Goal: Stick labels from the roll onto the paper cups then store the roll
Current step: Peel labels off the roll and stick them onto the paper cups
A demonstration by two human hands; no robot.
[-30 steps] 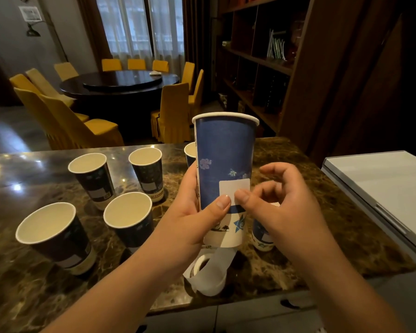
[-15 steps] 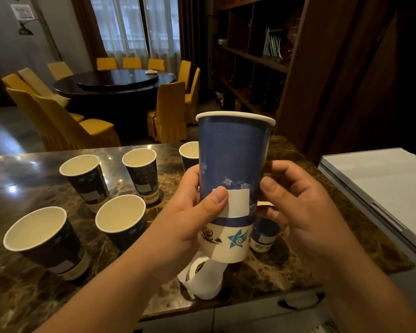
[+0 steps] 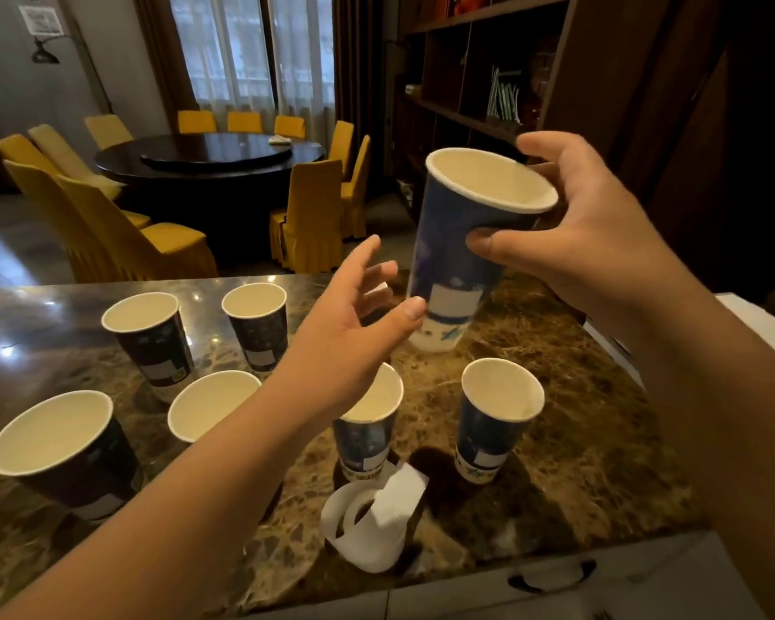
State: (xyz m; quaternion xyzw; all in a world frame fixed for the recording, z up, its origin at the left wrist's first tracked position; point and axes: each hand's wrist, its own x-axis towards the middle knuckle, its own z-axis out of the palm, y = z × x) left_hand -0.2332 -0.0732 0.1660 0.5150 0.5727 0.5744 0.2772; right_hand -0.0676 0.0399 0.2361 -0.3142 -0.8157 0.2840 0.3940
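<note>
My right hand (image 3: pixel 569 243) grips a tall blue paper cup (image 3: pixel 457 261) near its rim, holding it above the marble counter (image 3: pixel 578 418), tilted toward me. A white label shows low on its side. My left hand (image 3: pixel 345 333) is open just left of the cup's base, fingers spread, thumb tip close to the label. The label roll (image 3: pixel 370 525) lies near the counter's front edge, with a loose strip of white backing paper standing up from it. Several more blue cups stand on the counter, among them two close ones (image 3: pixel 365 436) (image 3: pixel 495 418) that each carry a white label.
Other cups stand to the left (image 3: pixel 63 454) (image 3: pixel 153 337) (image 3: pixel 258 324) (image 3: pixel 207 404). A white cabinet top (image 3: pixel 761 324) adjoins the counter on the right, with a drawer handle (image 3: pixel 551 575) below the front edge. Beyond are a round dining table (image 3: pixel 211 158), yellow chairs and a bookshelf.
My left hand has let go of the cup and opened. My right hand has taken the cup near its rim and carried it up and away, tilted. The view has shifted downward.
</note>
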